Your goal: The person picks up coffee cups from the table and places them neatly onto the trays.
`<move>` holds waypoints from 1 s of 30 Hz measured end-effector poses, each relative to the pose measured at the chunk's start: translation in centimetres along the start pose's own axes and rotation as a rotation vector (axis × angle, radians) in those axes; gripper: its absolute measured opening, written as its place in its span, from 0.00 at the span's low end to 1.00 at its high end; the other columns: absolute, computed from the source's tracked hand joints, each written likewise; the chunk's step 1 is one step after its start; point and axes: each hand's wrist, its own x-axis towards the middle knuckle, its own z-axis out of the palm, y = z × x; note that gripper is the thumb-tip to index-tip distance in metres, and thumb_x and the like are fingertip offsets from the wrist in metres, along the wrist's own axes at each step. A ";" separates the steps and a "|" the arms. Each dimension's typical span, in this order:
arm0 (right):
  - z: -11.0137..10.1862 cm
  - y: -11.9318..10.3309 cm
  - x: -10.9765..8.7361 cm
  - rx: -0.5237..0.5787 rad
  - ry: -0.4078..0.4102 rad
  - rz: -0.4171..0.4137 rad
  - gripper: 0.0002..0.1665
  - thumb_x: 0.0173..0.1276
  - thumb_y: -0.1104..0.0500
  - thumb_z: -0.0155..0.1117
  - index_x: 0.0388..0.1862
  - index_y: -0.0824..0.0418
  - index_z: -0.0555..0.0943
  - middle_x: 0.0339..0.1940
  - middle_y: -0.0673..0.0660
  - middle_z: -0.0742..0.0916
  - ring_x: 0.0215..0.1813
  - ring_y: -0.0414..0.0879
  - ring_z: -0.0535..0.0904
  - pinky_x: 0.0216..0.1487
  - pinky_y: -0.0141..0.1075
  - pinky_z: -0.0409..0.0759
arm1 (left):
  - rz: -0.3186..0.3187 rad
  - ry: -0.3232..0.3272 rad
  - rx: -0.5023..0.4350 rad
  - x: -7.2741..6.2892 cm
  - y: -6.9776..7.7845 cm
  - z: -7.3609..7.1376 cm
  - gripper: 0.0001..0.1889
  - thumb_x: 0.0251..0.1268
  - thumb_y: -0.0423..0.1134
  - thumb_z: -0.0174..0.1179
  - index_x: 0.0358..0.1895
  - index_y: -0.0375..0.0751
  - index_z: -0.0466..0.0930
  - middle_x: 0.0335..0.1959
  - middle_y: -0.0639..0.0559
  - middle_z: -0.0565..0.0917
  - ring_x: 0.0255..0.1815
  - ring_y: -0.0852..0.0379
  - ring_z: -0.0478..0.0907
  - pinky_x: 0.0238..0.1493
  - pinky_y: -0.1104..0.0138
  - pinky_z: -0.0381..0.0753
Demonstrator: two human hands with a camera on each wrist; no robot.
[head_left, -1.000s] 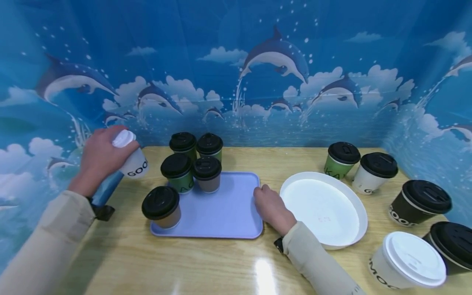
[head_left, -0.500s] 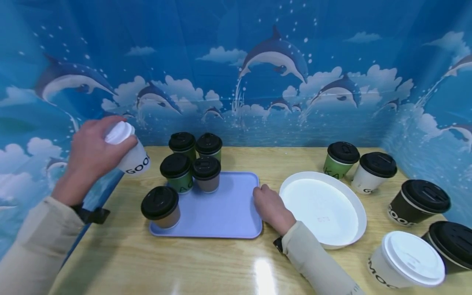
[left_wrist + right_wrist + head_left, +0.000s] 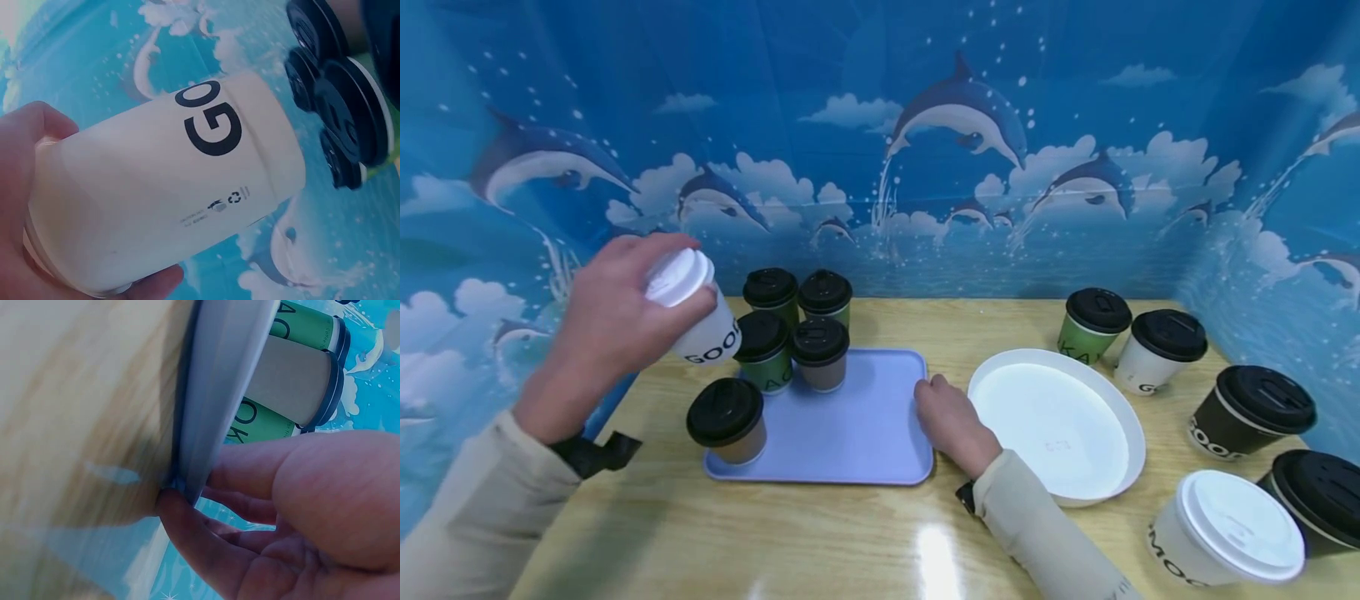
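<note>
My left hand (image 3: 613,321) grips a white paper coffee cup (image 3: 707,337) by its white-lidded end, tilted and raised over the table. "GO" lettering shows large on the cup (image 3: 169,181) in the left wrist view. The cup overlaps a green black-lidded cup (image 3: 765,358) in the head view. On the lilac tray (image 3: 857,442), that green cup, a grey-brown cup (image 3: 822,358) and a brown cup (image 3: 727,417) stand at the left side. With thumb and fingers, my right hand (image 3: 955,429) pinches the tray's right rim (image 3: 215,394).
Two green black-lidded cups, one of them this cup (image 3: 826,293), stand at the tray's back left. A round white dish (image 3: 1056,433) lies right of my right hand. Several lidded cups, including a white one (image 3: 1225,529), line the right side. A dolphin-print curtain (image 3: 880,167) hangs behind.
My left hand drew left with the white cup, then came back right, closer to the black-lidded cups. My right hand and the tray have stayed in place.
</note>
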 end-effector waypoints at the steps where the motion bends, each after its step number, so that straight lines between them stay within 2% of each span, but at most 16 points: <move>1: 0.0 0.0 0.0 0.001 0.001 -0.001 0.10 0.77 0.70 0.50 0.42 0.72 0.80 0.35 0.67 0.80 0.31 0.60 0.80 0.33 0.51 0.82 | 0.009 -0.002 -0.002 -0.1 0.3 0.0 0.31 0.65 0.54 0.65 0.69 0.46 0.76 0.65 0.31 0.72 0.53 0.30 0.69 0.35 0.36 0.78; 6: 0.0 0.0 0.0 -0.002 -0.003 0.001 0.10 0.76 0.70 0.51 0.42 0.72 0.80 0.36 0.68 0.80 0.32 0.59 0.80 0.33 0.51 0.82 | 0.048 -0.019 -0.022 -0.8 1.9 0.2 0.30 0.63 0.54 0.66 0.68 0.48 0.78 0.66 0.32 0.72 0.53 0.29 0.70 0.35 0.35 0.81; 10: 0.0 0.0 0.0 -0.008 -0.002 0.004 0.09 0.76 0.70 0.52 0.43 0.72 0.80 0.35 0.67 0.80 0.32 0.59 0.79 0.33 0.50 0.82 | 0.062 -0.059 -0.052 -1.3 3.0 0.5 0.30 0.63 0.54 0.67 0.68 0.51 0.78 0.66 0.33 0.72 0.52 0.30 0.72 0.35 0.37 0.82; 15: 0.1 0.0 0.0 -0.004 -0.013 0.008 0.09 0.76 0.70 0.52 0.43 0.72 0.80 0.35 0.67 0.80 0.32 0.58 0.79 0.33 0.50 0.82 | 0.087 -0.100 -0.038 -2.0 3.9 1.2 0.30 0.63 0.54 0.67 0.68 0.52 0.77 0.64 0.34 0.73 0.49 0.32 0.74 0.34 0.40 0.83; 22: 0.1 0.1 -0.1 0.002 -0.001 0.001 0.09 0.75 0.71 0.52 0.43 0.73 0.80 0.35 0.67 0.80 0.32 0.58 0.79 0.33 0.50 0.82 | 0.141 -0.151 0.000 -2.6 4.8 1.9 0.30 0.64 0.52 0.67 0.70 0.52 0.76 0.64 0.36 0.73 0.49 0.34 0.75 0.35 0.43 0.84; 30: 0.2 0.0 -0.1 -0.004 0.035 -0.010 0.06 0.72 0.72 0.53 0.36 0.71 0.78 0.30 0.65 0.77 0.28 0.58 0.78 0.28 0.50 0.80 | 0.175 -0.210 -0.027 -2.9 4.8 2.7 0.29 0.64 0.53 0.67 0.67 0.51 0.77 0.61 0.36 0.74 0.48 0.36 0.76 0.35 0.47 0.84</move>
